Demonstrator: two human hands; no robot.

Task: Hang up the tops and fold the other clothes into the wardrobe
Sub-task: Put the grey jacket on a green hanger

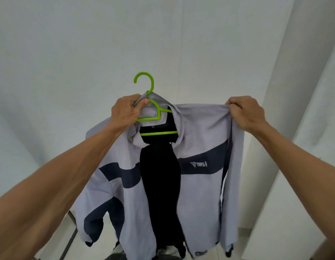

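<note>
A grey jacket (200,194) with navy bands and a black lining hangs open in front of me, held up at chest height. A lime-green plastic hanger (149,117) sits in its neck, hook pointing up and to the left. My left hand (125,109) grips the hanger together with the left side of the collar. My right hand (245,111) pinches the jacket's right shoulder fabric and holds it out to the side. The hanger's right arm is hidden under the cloth.
A plain white wall (87,44) fills the background. A white panel or door edge (286,91) stands at the right. A dark metal frame leg (72,235) shows at the lower left, and some dark items lie low behind the jacket's hem.
</note>
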